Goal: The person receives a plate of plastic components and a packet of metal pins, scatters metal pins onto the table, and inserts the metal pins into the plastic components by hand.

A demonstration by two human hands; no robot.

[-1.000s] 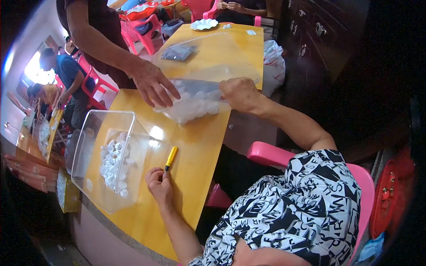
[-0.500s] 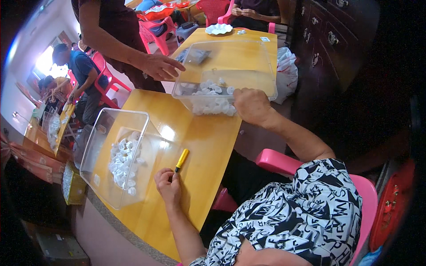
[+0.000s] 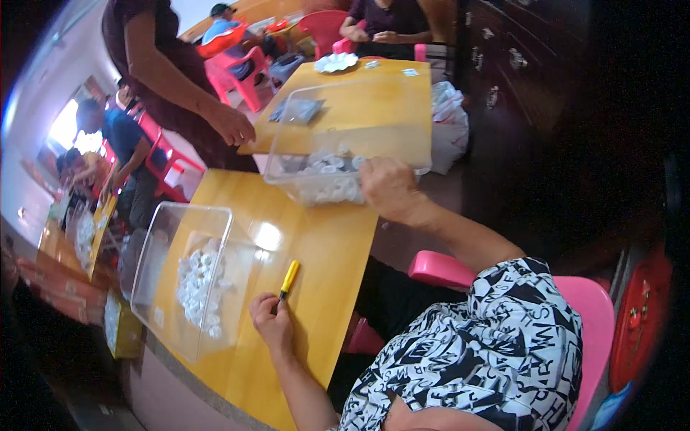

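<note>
My left hand [image 3: 273, 325] lies on the yellow table with its fingers closed round the dark end of a slim yellow-handled tool [image 3: 290, 273], whose yellow part points away from me. My right hand [image 3: 392, 188] is closed at the near right rim of a clear plastic box [image 3: 277, 172]; its fingertips are partly hidden. Small white plastic pieces [image 3: 332, 190] are heaped in that box. A second clear box [image 3: 230, 212] stands left of my left hand, with more white pieces [image 3: 198, 284] in it.
Across the table a person's hand [image 3: 233, 128] hangs beside the far box. Beyond it are a bagged dark item [image 3: 298, 110] and a white scalloped plate [image 3: 336, 62]. A white bag [image 3: 447, 118] stands right of the table. Pink chair arm [image 3: 440, 269] below my right arm.
The other person's hand has drawn back to the left, away from the far box's rim. The whole view has shifted slightly; my hands keep their places at the tool and the box.
</note>
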